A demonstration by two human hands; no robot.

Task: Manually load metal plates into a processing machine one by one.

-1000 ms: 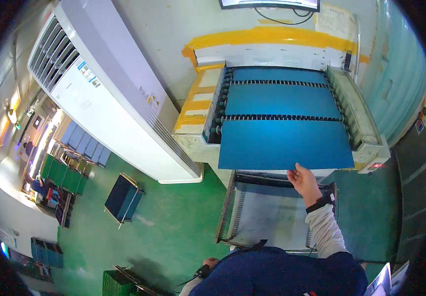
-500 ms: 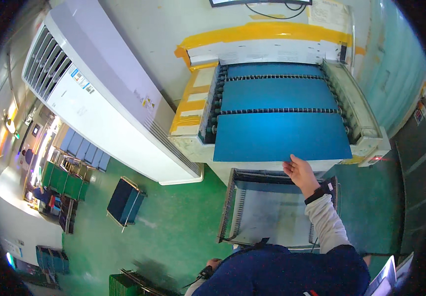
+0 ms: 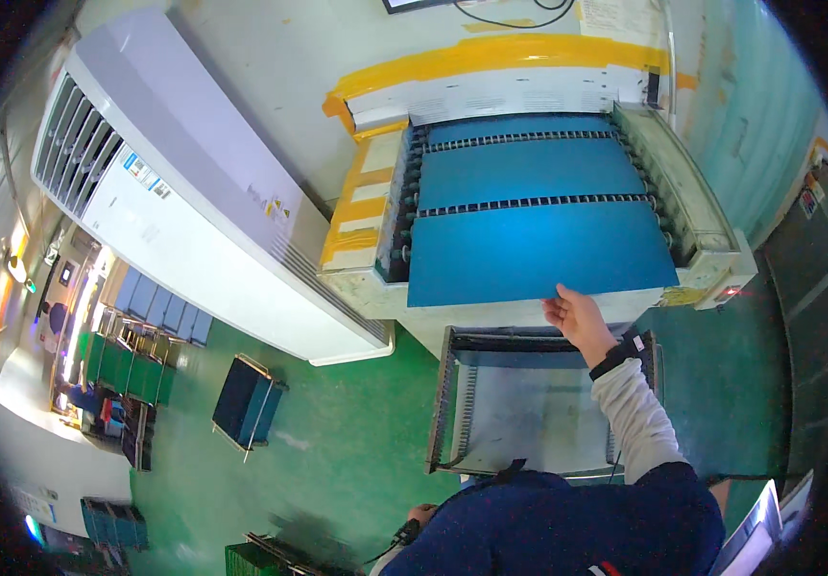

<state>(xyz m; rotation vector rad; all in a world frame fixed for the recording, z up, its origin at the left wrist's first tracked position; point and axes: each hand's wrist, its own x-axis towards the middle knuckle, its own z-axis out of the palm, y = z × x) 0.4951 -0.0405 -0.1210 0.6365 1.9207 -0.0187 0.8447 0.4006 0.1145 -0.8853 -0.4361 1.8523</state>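
A flat blue panel (image 3: 540,254) lies at the front of a roller machine (image 3: 704,216), its near edge jutting over the machine's front. My right hand (image 3: 579,322) is at that near edge, right of its middle. The thumb overlaps the panel's top face, and the curled fingers are below the edge, closed on it. Behind it, a second blue panel (image 3: 529,173) and part of a third (image 3: 519,128) lie between the dark roller bars. My left hand (image 3: 421,514) is low beside my body, with its fingers mostly hidden.
A slotted rack (image 3: 440,403) stands below the machine's front, close to my body. To the left is a tall white air conditioner (image 3: 231,254). A cart with dark blue panels (image 3: 246,403) stands on the green floor (image 3: 337,422). Grey panels (image 3: 812,317) are at right.
The view has shifted slightly. My right hand has moved a little up and left in the picture, staying at the panel's near edge. My left hand stays low by my body.
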